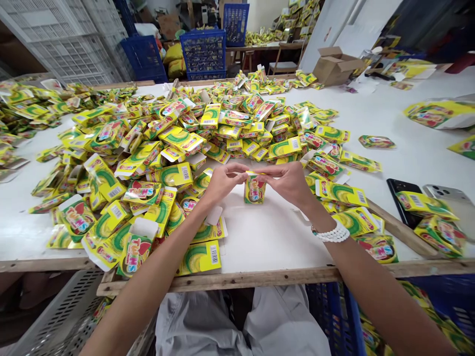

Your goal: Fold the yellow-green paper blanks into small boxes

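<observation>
Carton (pixel 255 190) is pinched upright beneath the fingers (pixel 270 171) of left hand (pixel 222 183) and right hand (pixel 291 180); its top edge could be creased by uneven pressure.

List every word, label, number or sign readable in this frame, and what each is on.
"TWINS", as the stylised letters appear to read: on the carton between the left hand and right hand.
"TWINS", likewise: on several loose cartons.
Digits by the barcodes on yellow carton faces: too small to read.
All other carton print: too small or blurred.
</observation>
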